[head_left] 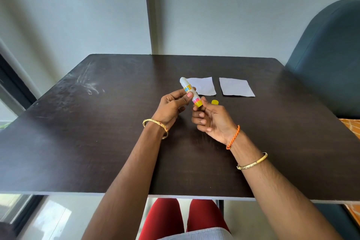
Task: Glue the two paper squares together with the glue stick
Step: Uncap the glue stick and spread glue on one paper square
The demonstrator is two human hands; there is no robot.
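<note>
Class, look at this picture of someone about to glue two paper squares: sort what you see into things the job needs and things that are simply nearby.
Needed for the job:
glue stick, held by the left hand and right hand
yellow cap, off and on the table
left paper square
right paper square

Simply nearby:
blue chair
bangles
</note>
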